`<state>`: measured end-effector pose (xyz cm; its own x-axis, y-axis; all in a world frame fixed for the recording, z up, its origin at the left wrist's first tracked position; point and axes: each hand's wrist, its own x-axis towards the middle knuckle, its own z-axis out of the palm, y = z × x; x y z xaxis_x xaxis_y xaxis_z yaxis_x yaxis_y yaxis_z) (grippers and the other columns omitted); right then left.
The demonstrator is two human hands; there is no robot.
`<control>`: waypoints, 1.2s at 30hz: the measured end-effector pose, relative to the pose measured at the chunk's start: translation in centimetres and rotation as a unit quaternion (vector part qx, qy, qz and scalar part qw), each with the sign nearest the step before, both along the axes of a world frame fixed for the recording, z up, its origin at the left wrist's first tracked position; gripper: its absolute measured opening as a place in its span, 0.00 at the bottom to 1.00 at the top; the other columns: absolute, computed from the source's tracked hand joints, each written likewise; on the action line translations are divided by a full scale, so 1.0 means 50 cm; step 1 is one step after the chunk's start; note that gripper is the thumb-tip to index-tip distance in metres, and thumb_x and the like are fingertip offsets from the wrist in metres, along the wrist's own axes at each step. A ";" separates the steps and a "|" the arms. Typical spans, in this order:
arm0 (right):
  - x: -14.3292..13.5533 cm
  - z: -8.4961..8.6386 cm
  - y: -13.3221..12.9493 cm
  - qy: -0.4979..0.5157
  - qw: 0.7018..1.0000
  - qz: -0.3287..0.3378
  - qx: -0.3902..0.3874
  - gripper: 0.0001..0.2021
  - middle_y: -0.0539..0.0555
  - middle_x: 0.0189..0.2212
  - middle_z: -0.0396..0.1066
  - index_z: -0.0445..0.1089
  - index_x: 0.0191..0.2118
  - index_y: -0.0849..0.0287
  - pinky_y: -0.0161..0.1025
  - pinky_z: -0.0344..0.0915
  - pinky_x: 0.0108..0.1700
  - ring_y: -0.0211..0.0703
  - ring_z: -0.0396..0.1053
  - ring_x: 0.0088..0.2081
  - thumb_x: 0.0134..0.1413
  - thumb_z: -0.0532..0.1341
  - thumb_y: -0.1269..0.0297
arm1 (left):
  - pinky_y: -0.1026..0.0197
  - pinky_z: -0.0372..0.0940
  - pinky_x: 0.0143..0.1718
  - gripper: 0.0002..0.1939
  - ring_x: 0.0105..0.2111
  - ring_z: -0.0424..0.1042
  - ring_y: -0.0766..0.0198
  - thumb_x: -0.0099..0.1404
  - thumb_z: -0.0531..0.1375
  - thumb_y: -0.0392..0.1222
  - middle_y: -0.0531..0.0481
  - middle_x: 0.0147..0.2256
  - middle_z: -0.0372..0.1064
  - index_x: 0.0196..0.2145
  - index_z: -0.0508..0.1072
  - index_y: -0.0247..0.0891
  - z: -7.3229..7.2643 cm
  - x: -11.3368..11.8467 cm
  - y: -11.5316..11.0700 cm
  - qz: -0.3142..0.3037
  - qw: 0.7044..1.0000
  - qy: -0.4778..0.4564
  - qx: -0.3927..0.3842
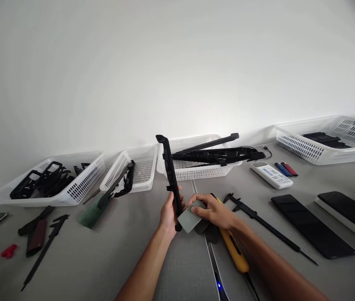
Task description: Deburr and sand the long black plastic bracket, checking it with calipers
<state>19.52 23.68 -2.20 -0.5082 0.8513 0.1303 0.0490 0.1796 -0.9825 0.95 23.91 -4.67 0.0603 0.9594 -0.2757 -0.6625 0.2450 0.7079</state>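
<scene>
My left hand (167,217) is closed around the lower part of a long black plastic strip (169,167), which stands nearly upright with clips along its side. Between the thumb and fingers of my right hand (213,211) is a flat grey-green rectangular sheet (189,219). Its left edge meets or overlaps the strip's lower end; whether they touch, I cannot tell. Partly hidden below my right hand lie a dark flat piece (210,232) and a yellow-handled corded tool (235,253). A black caliper (263,221) rests right of that hand.
Black strips stick out of the middle white basket (196,172). More baskets stand at left (83,188), centre-left (144,184) and right (322,154). Also on the table are a white device (271,174), a black slab (314,225), another caliper (45,251) and a green sheet (94,214).
</scene>
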 end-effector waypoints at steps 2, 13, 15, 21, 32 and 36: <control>-0.001 -0.005 0.003 0.012 1.000 -0.003 -0.016 0.15 0.52 0.37 0.77 0.76 0.45 0.56 0.39 0.68 0.41 0.45 0.72 0.36 0.65 0.65 0.50 | 0.63 0.62 0.26 0.28 0.24 0.67 0.68 0.60 0.75 0.58 0.56 0.29 0.66 0.51 0.79 0.39 -0.002 0.002 0.002 -0.002 1.000 0.009 0.000; 0.003 -0.003 -0.003 0.015 0.999 0.015 -0.037 0.16 0.53 0.41 0.80 0.76 0.45 0.55 0.38 0.66 0.36 0.42 0.71 0.34 0.64 0.67 0.47 | 0.66 0.60 0.24 0.31 0.24 0.65 0.69 0.59 0.75 0.58 0.56 0.29 0.65 0.54 0.78 0.39 0.013 0.005 0.002 -0.001 1.000 0.009 0.016; 0.002 -0.001 -0.005 0.022 0.997 0.030 -0.061 0.20 0.53 0.41 0.78 0.76 0.46 0.55 0.36 0.61 0.30 0.38 0.64 0.28 0.63 0.67 0.43 | 0.66 0.60 0.23 0.31 0.24 0.65 0.70 0.60 0.75 0.57 0.56 0.30 0.66 0.55 0.78 0.38 0.014 0.003 0.002 0.006 1.000 0.010 0.015; -0.008 -0.008 -0.006 0.026 0.996 0.037 -0.082 0.23 0.52 0.36 0.74 0.75 0.47 0.56 0.36 0.61 0.29 0.37 0.61 0.27 0.61 0.67 0.40 | 0.66 0.62 0.25 0.31 0.25 0.65 0.69 0.61 0.74 0.57 0.56 0.30 0.66 0.55 0.77 0.37 0.001 0.007 0.008 0.017 0.999 0.014 0.026; 0.007 -0.018 0.015 -0.030 0.996 -0.076 0.025 0.14 0.51 0.32 0.75 0.76 0.44 0.57 0.39 0.66 0.37 0.44 0.70 0.33 0.63 0.65 0.51 | 0.66 0.55 0.21 0.31 0.21 0.60 0.70 0.56 0.77 0.60 0.59 0.27 0.62 0.51 0.77 0.41 0.007 -0.001 0.002 -0.020 0.999 -0.009 0.039; -0.003 -0.039 0.020 0.004 0.992 -0.128 0.001 0.20 0.48 0.26 0.70 0.73 0.46 0.57 0.37 0.63 0.28 0.40 0.66 0.24 0.63 0.65 0.43 | 0.64 0.63 0.27 0.30 0.26 0.70 0.66 0.60 0.74 0.61 0.55 0.31 0.70 0.52 0.78 0.40 0.000 0.004 -0.002 0.022 0.998 0.042 0.028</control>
<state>19.38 24.70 -4.17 -0.2745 0.9522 0.1345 0.0852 0.1634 -0.9829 1.14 23.83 -4.66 -0.0024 0.9746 -0.2239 -0.6095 0.1761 0.7730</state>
